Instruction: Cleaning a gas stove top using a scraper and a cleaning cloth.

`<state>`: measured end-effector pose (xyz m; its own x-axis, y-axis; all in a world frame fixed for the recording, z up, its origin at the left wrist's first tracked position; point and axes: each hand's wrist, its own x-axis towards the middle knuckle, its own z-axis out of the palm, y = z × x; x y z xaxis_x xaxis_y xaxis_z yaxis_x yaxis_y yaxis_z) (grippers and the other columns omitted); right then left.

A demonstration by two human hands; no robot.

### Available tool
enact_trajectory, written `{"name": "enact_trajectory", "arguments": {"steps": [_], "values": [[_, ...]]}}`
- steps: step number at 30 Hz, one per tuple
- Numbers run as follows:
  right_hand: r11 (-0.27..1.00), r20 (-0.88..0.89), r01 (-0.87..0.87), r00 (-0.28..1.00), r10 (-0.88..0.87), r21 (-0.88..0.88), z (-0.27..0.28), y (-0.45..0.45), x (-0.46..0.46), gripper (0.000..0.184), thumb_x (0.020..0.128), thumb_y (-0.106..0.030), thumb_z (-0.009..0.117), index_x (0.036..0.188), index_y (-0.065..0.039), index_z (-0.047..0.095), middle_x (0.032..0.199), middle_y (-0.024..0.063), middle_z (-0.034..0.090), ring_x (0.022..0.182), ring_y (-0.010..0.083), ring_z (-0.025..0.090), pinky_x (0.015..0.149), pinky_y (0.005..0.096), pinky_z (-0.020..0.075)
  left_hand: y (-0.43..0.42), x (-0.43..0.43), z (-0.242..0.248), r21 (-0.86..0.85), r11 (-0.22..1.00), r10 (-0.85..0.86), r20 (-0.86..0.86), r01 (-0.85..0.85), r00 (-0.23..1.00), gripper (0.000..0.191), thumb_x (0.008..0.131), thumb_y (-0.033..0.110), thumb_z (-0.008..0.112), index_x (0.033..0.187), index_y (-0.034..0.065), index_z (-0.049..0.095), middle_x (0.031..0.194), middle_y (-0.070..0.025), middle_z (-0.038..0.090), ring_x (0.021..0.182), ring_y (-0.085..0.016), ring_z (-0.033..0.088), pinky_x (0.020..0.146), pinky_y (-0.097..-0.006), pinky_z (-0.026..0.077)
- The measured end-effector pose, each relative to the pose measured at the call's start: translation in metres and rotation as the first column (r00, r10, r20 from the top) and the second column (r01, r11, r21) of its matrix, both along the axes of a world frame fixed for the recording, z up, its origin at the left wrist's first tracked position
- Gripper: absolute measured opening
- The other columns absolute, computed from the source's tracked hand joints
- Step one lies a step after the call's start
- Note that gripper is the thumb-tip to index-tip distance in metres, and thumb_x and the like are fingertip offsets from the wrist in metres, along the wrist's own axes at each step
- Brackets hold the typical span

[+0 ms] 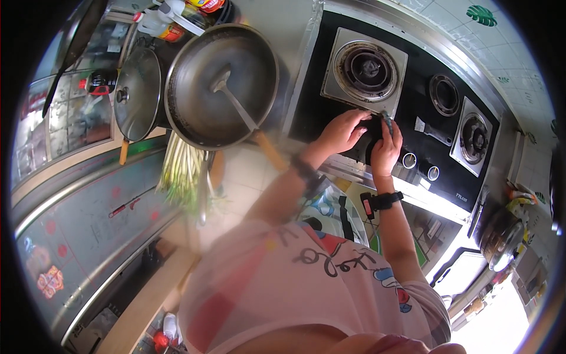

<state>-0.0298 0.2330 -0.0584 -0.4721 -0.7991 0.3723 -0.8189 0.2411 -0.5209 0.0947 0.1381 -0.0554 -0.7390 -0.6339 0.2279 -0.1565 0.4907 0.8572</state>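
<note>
My right hand [385, 146] pinches a small dark bluish object [388, 121], too small and blurred to name, at the front corner of the square steel drip plate [329, 84]. To its left, my left hand [345, 130] has its thumb and fingers apart, fingertips by the plate's front edge, with nothing visible in it. Both hands are over the black gas cooktop [415, 93]. At the plate's middle is a stained round burner [370, 68]. Right of my hands, a scraper with a dark handle [433, 131] lies on the cooktop, in front of a loose burner ring [444, 95].
Left of the cooktop stands a large wok [194, 88] holding a spatula [239, 106]; its wooden handle juts toward me. Beyond are a glass lid [139, 97] and bottles [159, 22]. Green onions [185, 172] hang below. Control knobs [409, 160] and a second burner [474, 138] sit right.
</note>
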Motion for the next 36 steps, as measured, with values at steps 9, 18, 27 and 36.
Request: {"name": "enact_trajectory", "arguments": {"steps": [9,18,27,36], "values": [[0.973,-0.016,-0.229,0.973,0.228,-0.031,0.009,-0.031,0.001,0.041,0.064,0.009,0.050,0.097,-0.010,0.066,0.102,0.0093,0.058,0.091,0.0281,0.055,0.082,0.0354,0.0452,0.014,0.040,0.000,0.325,0.901,0.397,-0.353,-0.287,0.847,0.034,0.090,0.017,0.047,0.117,-0.0028,0.041,0.117,-0.0186,0.051,0.112,-0.026,0.049,0.098,-0.0357,0.034],[0.898,0.288,-0.440,0.857,0.427,-0.021,0.016,-0.048,-0.003,0.042,0.063,0.011,0.050,0.093,-0.011,0.067,0.099,0.0094,0.060,0.091,0.0262,0.057,0.080,0.0325,0.0463,0.022,0.051,0.003,0.480,0.825,0.496,-0.365,-0.297,0.788,0.035,0.091,0.018,0.046,0.118,-0.0026,0.040,0.119,-0.0173,0.050,0.114,-0.025,0.047,0.101,-0.0348,0.030],[0.764,0.271,-0.643,0.727,0.631,-0.056,0.010,-0.054,-0.001,0.044,0.064,0.013,0.049,0.095,-0.011,0.067,0.101,0.0098,0.060,0.093,0.0286,0.057,0.080,0.0332,0.0465,0.050,0.083,0.019,0.885,0.434,0.616,-0.157,-0.166,0.772,0.030,0.092,0.021,0.040,0.103,-0.0050,0.050,0.100,-0.0165,0.059,0.095,-0.026,0.058,0.087,-0.0366,0.045],[0.550,0.266,-0.832,0.515,0.815,-0.072,0.012,-0.085,0.008,0.047,0.060,0.015,0.050,0.097,-0.011,0.065,0.105,0.0108,0.058,0.098,0.0301,0.054,0.083,0.0340,0.0448,0.080,0.093,-0.007,0.913,-0.379,0.103,-0.119,0.150,0.987,0.043,0.088,0.027,0.038,0.113,-0.0073,0.049,0.110,-0.0223,0.055,0.105,-0.031,0.054,0.090,-0.0405,0.043]]}}
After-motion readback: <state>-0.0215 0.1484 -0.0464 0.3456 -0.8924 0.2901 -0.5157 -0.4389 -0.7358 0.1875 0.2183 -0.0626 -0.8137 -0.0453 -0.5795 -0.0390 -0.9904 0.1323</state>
